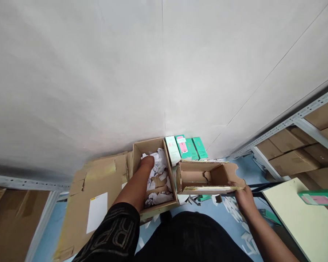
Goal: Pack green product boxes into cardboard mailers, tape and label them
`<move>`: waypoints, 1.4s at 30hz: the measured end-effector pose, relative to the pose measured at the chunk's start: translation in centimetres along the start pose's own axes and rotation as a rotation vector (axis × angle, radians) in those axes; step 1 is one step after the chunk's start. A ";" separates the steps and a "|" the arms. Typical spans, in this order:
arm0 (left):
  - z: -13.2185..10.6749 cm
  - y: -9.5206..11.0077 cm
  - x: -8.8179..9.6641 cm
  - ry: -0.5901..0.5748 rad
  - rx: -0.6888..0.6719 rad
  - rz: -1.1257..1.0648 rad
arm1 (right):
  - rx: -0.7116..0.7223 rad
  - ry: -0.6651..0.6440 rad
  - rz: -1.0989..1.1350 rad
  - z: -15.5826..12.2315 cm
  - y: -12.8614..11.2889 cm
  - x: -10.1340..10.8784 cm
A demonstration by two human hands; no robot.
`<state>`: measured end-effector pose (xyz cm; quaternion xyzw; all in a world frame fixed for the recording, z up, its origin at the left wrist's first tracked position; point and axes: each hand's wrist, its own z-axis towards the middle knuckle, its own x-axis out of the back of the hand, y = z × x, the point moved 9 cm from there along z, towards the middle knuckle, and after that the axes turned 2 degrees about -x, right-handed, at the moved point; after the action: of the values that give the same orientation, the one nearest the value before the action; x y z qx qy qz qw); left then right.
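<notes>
My left hand (147, 162) reaches down into an open cardboard box (136, 153) filled with crumpled white paper scraps (160, 165); its fingers are buried in the scraps and hidden. My right hand (242, 198) grips the near right edge of a second, smaller cardboard box (196, 178), which stands open with only folded cardboard flaps showing inside. The two boxes sit side by side on the blue floor, close to the white wall.
Several green and white product boxes (184, 147) lean against the wall behind the boxes. Flattened cardboard (98, 193) lies to the left. Metal shelving with cartons (292, 153) stands right. A pale yellow board (303, 218) carries a green box (318, 197). Paper scraps litter the floor.
</notes>
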<state>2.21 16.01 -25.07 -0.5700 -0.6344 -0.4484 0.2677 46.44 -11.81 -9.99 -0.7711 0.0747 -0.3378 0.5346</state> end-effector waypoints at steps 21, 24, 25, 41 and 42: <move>-27.3 15.1 20.5 0.624 -0.840 -0.708 | 0.124 -0.109 -0.146 1.2 -4.6 -3.3; -26.9 20.9 17.6 0.301 -0.955 -0.632 | 0.147 -0.090 -0.155 0.3 -5.1 -3.1; -26.2 22.1 16.4 0.208 -0.932 -0.587 | 0.153 -0.084 -0.159 -0.1 -5.2 -3.0; -23.0 25.9 12.3 -0.010 -0.879 -0.237 | 0.039 0.103 -0.158 -5.1 -3.4 1.2; -23.5 25.9 12.9 0.011 -0.900 -0.317 | 0.020 0.119 -0.141 -5.3 -2.8 2.0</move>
<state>20.42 0.31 3.38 -0.5231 -0.4548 -0.7169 -0.0744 44.12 -15.68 -5.61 -0.7474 0.0486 -0.4207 0.5119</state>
